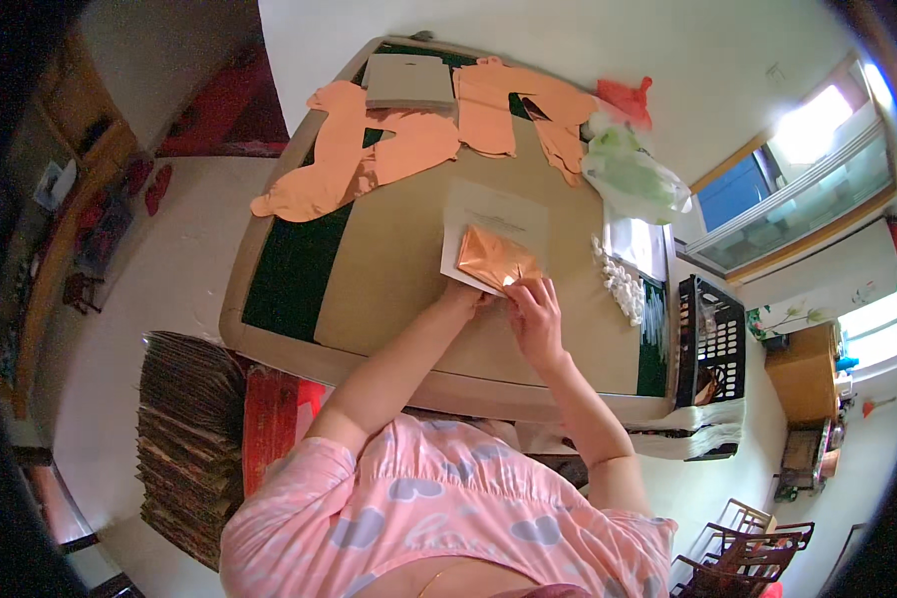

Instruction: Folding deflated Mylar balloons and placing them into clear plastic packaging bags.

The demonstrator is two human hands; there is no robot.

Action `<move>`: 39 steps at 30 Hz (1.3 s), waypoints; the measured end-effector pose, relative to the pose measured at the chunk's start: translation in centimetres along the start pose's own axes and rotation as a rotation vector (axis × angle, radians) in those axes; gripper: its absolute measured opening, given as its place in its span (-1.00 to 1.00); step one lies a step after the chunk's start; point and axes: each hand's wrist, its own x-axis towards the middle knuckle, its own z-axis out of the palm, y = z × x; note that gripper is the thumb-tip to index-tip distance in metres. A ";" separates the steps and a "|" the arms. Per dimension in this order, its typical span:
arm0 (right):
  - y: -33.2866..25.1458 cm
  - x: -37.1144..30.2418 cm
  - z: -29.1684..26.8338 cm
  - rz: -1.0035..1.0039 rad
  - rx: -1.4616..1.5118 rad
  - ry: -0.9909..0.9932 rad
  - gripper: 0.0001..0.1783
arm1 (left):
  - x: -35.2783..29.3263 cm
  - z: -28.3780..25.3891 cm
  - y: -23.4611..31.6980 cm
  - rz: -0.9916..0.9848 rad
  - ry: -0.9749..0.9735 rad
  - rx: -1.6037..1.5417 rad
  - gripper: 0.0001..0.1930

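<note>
Foil packet [496,259]: copper-coloured, folded into a flat, creased slab, held over the middle of the table's near half. A pale printed sheet [495,211] lies beneath it and reaches past its far side; I cannot tell whether that is paper or a clear sleeve.

Hands: near each other at the packet's near side. My right hand [535,307] pinches its lower right corner. My left hand [462,297] is at its lower left, fingers mostly hidden beneath; I cannot tell how firmly it grips.

Handling, my judgement: the foil looks slick and springy, so I would support it from below with the left and press the folds flat with the right, from middle to rim. Light pinch; corners squared to the sheet, to avoid creasing it.

Room: the tan board [393,274] gives its widest sweep left of the packet. Beyond it lie flat copper foil balloons [331,149] and a stack of grey cards [408,85]. Right side is tighter: white coils [623,289], pale straws [653,321], then a black crate [717,334] beside the table edge. The near rim [448,382] passes under both forearms; I would keep the elbows high.
</note>
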 end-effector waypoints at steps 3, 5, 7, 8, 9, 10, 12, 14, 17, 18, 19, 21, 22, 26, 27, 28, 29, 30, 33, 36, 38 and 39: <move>0.8 -0.1 0.5 -0.025 -0.014 0.028 -0.72 | -3.1 3.1 2.9 -0.098 0.148 0.226 -0.85; 1.0 0.0 1.0 -0.036 0.001 0.000 -0.72 | -3.7 2.9 2.9 -0.140 0.164 0.260 -0.86; 0.9 0.1 1.6 -0.043 -0.005 -0.007 -0.72 | -3.7 2.0 2.3 -0.151 0.141 0.258 -0.79; 0.9 0.2 1.7 -0.046 -0.016 -0.012 -0.72 | -3.5 1.5 2.3 -0.153 0.141 0.259 -0.79; 0.9 0.1 1.5 -0.043 -0.017 -0.012 -0.72 | -3.2 0.9 2.5 -0.164 0.073 0.269 -0.75; 0.8 -0.2 1.2 -0.043 -0.010 -0.021 -0.72 | -2.8 0.5 2.5 -0.176 0.003 0.280 -0.70; 0.4 -0.2 0.9 -0.054 0.008 -0.033 -0.72 | -1.3 -0.5 1.1 0.057 0.132 0.157 -0.57; 0.2 -0.4 0.7 -0.065 0.031 -0.070 -0.72 | 0.1 -2.4 0.4 0.040 -0.055 -0.277 -0.51; 0.3 -0.4 0.9 -0.045 0.032 -0.066 -0.72 | 0.0 -3.7 -0.1 0.060 -0.223 -0.467 -0.54; 0.7 -0.7 0.8 -0.036 0.025 -0.064 -0.72 | -0.8 -3.1 0.0 0.071 0.036 -0.178 -0.57; 1.0 -1.0 0.6 -0.019 0.025 -0.071 -0.71 | -1.7 -2.5 0.3 0.082 0.291 0.117 -0.60; 1.0 -1.1 0.6 -0.010 0.037 -0.079 -0.71 | -4.0 -2.7 1.8 0.208 0.249 0.246 -0.63; 0.9 -1.1 0.5 -0.006 0.040 -0.088 -0.71 | -4.7 -2.5 2.4 0.330 0.201 0.373 -0.66; 1.0 -0.3 1.0 -0.016 0.061 -0.077 -0.71 | -5.9 0.2 4.5 -0.003 0.213 0.261 -0.47; 1.1 -0.3 1.1 -0.014 0.061 -0.077 -0.71 | -5.8 1.1 4.2 -0.004 0.212 0.262 -0.47; 1.2 -0.3 1.2 -0.008 0.086 -0.075 -0.70 | -5.8 2.1 3.9 -0.019 0.229 0.205 -0.56; 1.2 -0.4 1.2 -0.002 0.114 -0.074 -0.70 | -5.8 2.7 3.7 -0.034 0.248 0.147 -0.64; 0.3 0.1 1.0 -0.005 0.118 -0.077 -0.70 | -5.5 1.9 3.2 -0.031 0.253 0.146 -0.64; -0.7 0.7 0.6 -0.009 -0.056 -0.049 -0.70 | -4.3 0.4 1.9 -0.131 0.165 0.049 -0.62; 0.0 0.0 0.4 -0.101 -0.077 -0.063 -0.71 | -4.7 0.3 1.1 -0.111 0.180 -0.037 -0.65; 0.4 0.7 -0.1 -0.128 -0.094 -0.165 -0.74 | -5.5 1.0 1.1 -0.113 0.164 0.013 -0.68; 0.8 0.8 0.2 -0.123 -0.094 -0.162 -0.74 | -6.0 1.6 1.3 -0.109 0.147 0.061 -0.71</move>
